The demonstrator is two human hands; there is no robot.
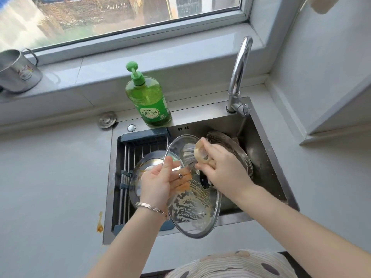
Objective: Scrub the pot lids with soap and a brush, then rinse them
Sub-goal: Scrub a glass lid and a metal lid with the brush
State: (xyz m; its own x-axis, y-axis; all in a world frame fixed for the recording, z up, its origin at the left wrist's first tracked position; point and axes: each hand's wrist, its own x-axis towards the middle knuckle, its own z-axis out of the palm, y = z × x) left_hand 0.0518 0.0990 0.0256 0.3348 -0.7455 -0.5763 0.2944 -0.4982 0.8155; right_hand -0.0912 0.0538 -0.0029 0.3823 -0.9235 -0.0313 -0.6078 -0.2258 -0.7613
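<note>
**A:** Where is the glass lid [192, 205]?

**B:** Over the middle of the sink [268, 169], held off its floor and tipped up on edge. Its oval outline runs long from the sink's back wall toward the sink's front rim. The face with the black knob is turned up and to the right.

**A:** How does it look?

**B:** Clear glass with a metal rim. Pale, streaky suds cover the half nearer the sink's front rim, and there is an orange smear by its left edge.

**A:** And the left grip [160, 182]?

**B:** It pinches the lid's left edge, with the thumb on the near face and the fingers showing through the glass behind.

**A:** The right grip [222, 169]?

**B:** It is curled round the tan handle of the brush [201, 150]. The pale bristles lie against the lid's half nearer the sink's back wall.

**A:** Any other lids?

**B:** A second lid [239, 151] leans in the sink's right half. A third lid [147, 160] lies on the drain rack [140, 142] across the sink's left half.

**A:** Soap?

**B:** A green soap bottle [149, 99] stands upright on the sink's back ledge, left of the faucet [239, 73]. An orange blotch [99, 222] marks the desk [50, 177] just left of the sink's front corner.
</note>
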